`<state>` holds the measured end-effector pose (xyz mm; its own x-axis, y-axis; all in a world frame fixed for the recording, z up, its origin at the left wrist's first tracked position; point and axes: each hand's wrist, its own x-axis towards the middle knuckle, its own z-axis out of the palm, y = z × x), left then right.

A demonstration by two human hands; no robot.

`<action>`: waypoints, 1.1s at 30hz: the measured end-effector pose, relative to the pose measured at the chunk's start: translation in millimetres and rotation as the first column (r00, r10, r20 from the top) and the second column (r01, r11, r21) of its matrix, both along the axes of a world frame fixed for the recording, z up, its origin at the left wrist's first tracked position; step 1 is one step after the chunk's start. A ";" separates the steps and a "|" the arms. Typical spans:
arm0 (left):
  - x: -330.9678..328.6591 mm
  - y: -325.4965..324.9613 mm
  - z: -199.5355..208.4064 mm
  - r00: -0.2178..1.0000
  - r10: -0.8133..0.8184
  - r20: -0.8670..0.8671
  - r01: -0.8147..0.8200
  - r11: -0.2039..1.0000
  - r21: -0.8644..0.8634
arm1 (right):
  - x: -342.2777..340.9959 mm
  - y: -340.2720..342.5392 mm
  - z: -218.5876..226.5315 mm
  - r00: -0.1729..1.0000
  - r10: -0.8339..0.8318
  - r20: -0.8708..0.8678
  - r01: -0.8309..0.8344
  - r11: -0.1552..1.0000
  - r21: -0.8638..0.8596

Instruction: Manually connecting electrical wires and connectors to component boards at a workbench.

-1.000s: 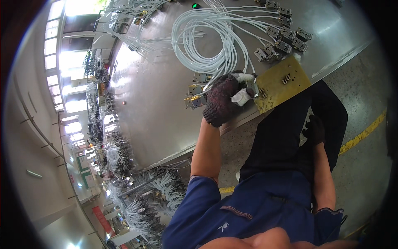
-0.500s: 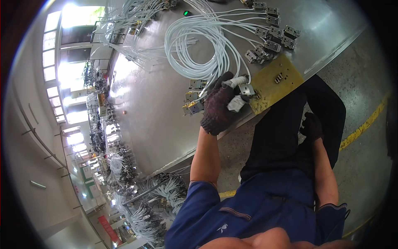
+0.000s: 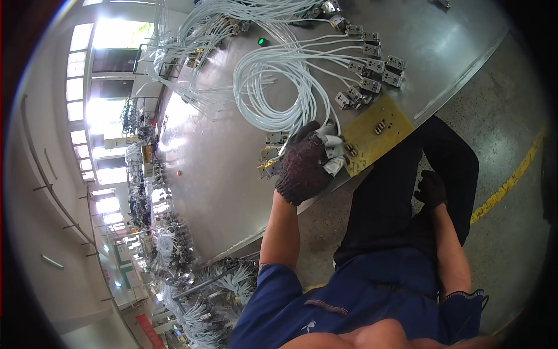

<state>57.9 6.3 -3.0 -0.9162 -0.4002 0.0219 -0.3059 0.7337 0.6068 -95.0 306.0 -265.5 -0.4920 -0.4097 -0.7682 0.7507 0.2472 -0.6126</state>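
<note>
My left hand (image 3: 303,164), in a dark knitted glove with white tape around some fingertips, is closed at the left edge of a yellowish metal plate (image 3: 388,116). Between the taped fingers is a small metal block (image 3: 333,152), mostly covered by them. A white cable (image 3: 332,110) runs from the hand area up to a large coil (image 3: 247,96). Small pins (image 3: 379,127) stand on the plate. Lower right, my right hand (image 3: 431,189), also in a dark glove, rests by my thigh with fingers loosely bent and apart; nothing shows in it.
Several metal blocks (image 3: 375,66) on cable ends lie beyond the plate on the metal table (image 3: 215,174). More blocks (image 3: 269,163) sit left of my left hand. A green-lit object (image 3: 263,42) stands near the coil. Cable bundles (image 3: 235,282) hang beside the table at lower left.
My left hand has turned slightly, and its fingers now cover more of the metal block at the plate's edge. The whole view has shifted a little. My right hand stays by the thigh.
</note>
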 end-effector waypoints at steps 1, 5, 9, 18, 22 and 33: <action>-3.7 -1.0 0.3 0.998 0.058 0.026 -0.063 0.977 0.203 | -0.3 -0.4 2.8 1.000 0.028 -0.002 -0.028 0.999 0.020; -26.3 -2.8 10.8 0.973 0.169 -0.157 -0.178 0.983 -0.041 | -1.5 -3.1 6.6 0.996 0.082 -0.021 -0.080 0.994 0.077; -69.5 -7.4 27.6 0.994 0.100 -0.044 -0.103 0.993 -0.065 | -0.5 -2.5 1.0 1.000 0.026 0.012 -0.027 0.999 0.022; -122.9 -0.4 0.5 0.977 0.173 0.125 -0.132 0.951 -0.281 | -0.3 -0.4 -10.1 0.999 0.030 0.019 -0.030 0.999 0.014; -115.3 -2.4 5.8 0.939 0.224 0.262 -0.128 0.932 -0.338 | 1.0 1.7 -13.0 0.999 0.020 0.035 -0.020 1.000 -0.019; -32.2 4.4 38.7 0.867 0.103 0.487 0.018 0.971 -0.237 | 4.4 2.9 -22.0 0.999 0.032 0.008 -0.032 0.998 -0.062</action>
<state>25.7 10.7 35.6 -0.8127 -0.4783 -0.3328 -0.5540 0.8113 0.1869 -90.6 308.9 -287.5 -0.4711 -0.4721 -0.7451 0.7487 0.2328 -0.6208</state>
